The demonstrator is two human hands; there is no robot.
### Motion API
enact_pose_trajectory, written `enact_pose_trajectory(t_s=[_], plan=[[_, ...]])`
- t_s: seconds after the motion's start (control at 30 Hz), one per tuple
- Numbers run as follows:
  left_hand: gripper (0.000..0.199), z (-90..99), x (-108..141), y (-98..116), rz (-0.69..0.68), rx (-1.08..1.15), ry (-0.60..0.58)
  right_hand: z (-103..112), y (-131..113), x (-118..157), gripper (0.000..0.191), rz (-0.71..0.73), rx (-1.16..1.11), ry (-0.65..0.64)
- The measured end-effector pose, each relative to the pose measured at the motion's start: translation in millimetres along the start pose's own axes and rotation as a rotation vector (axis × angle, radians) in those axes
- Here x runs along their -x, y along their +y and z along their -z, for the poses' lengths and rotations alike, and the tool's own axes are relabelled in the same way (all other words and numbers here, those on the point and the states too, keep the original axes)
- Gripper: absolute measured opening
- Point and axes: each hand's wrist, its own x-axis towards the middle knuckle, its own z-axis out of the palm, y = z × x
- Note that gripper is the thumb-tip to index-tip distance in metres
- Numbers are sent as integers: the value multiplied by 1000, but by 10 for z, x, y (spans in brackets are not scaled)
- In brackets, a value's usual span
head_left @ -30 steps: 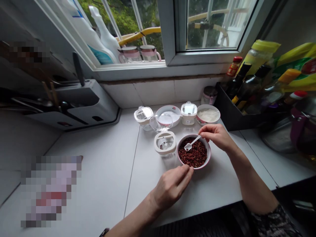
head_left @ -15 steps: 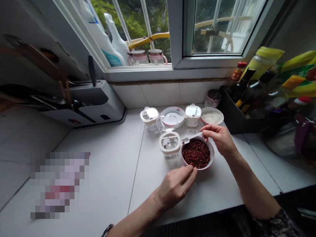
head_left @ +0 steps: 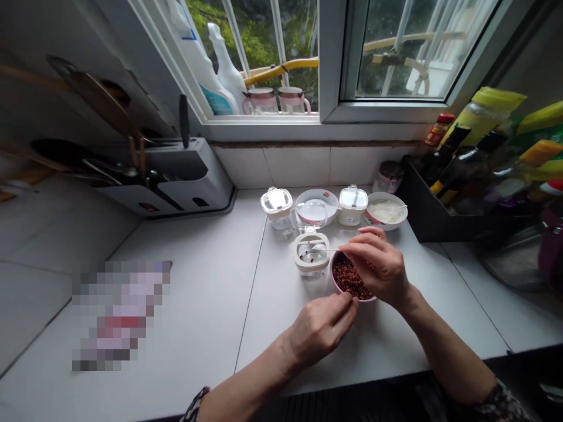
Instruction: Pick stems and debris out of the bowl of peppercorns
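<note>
**Light white spoon (head_left: 328, 249), pinched by its handle end at the open jar (head_left: 312, 270)**

The right hand (head_left: 382, 268) grips the spoon at the end of its handle, fingers closed around it and the scoop pointing left at the mouth of the jar; whether the scoop dips inside or sits just above the rim, I cannot tell. The spoon looks like thin plastic, so it is probably very light and fairly stiff, with a little flex along the slim handle. A pinch at the far end leaves the scoop clear, but a small twist there is likely to tip out whatever it carries. The scoop's load is too small to make out.

The left hand (head_left: 323, 328) has its fingers pinched on the near rim of the bowl (head_left: 333, 283), which stands on the worktop (head_left: 211, 281) just right of the jar. The bowl looks rigid and smooth; full of loose dark red grains (head_left: 346, 272), it is probably the heavier piece, and the rim gives the surest hold. The grains seem dry and apt to roll.

The jar looks clear-walled and perhaps slippery, with a pale collar and a few dark specks inside. Its raised clear lid (head_left: 310, 229) leans back, likely the weakest part, so the body is the better place to grasp.
</note>
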Motion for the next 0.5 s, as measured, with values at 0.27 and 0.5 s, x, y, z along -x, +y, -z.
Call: enact_pose_trajectory(t_s=[0.27,0.5], plan=[[26,41,-8,-25,-83,-80,19,428,231,-8,12,-184,121,-19],[23,51,-26,-14,-55,-51,20,376,276,-7,19,-93,158,-227]])
